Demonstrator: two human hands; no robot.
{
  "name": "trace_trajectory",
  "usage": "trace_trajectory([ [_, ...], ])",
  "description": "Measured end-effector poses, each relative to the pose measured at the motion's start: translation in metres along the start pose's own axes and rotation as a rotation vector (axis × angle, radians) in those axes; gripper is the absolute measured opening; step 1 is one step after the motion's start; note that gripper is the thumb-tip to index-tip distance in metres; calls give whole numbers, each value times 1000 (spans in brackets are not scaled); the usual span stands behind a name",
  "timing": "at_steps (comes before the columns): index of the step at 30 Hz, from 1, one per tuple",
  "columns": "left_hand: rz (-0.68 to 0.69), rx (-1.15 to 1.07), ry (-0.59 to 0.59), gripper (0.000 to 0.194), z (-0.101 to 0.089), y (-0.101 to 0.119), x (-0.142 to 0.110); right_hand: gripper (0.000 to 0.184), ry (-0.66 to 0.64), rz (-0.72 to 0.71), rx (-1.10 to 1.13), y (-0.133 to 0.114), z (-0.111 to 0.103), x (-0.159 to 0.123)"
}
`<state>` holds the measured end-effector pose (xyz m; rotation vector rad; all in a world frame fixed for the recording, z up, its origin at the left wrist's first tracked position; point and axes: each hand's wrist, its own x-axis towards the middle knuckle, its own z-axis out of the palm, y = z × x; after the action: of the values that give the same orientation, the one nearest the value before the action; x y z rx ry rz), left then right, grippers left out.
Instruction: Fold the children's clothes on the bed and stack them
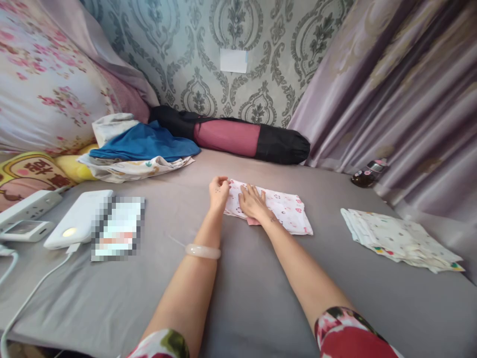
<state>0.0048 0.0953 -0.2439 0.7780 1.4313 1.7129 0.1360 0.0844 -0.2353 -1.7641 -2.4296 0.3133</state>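
A folded white cloth with pink and red prints [285, 211] lies flat on the grey sheet in front of me. My left hand [219, 191] is at its left edge, with fingers curled and pinching the cloth's corner. On top of the cloth, left of its middle, my right hand [254, 203] rests palm down with fingers spread. A small pink piece shows from under the cloth near my right wrist. What garment or cloth it is, the folds hide.
Folded pale cloths [402, 238] lie at right, near a dark bottle [368, 173]. At back left is a pile with a blue cloth [145, 141]; behind it stretches a black and pink roll bag [227, 136]. A white power bank [82, 219], phone [119, 228] and power strip [32, 206] sit left.
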Motion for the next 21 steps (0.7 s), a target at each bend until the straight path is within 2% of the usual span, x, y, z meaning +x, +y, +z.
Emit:
trace_trajectory([
  [4,115,183,-143,20,4,-10,0,55,15,2,2,-1,8,-1],
  [9,190,346,-196,24,5,-10,-7,57,-34,-4,99,3,2,1],
  [12,251,452,-221,22,7,-6,-14,58,-46,-11,163,15,-8,-4],
  [16,319,697,-306,22,11,-3,-26,56,40,20,48,39,-15,-17],
  [21,547,1024,-483,25,18,-10,-39,56,32,83,-42,57,-7,-24],
])
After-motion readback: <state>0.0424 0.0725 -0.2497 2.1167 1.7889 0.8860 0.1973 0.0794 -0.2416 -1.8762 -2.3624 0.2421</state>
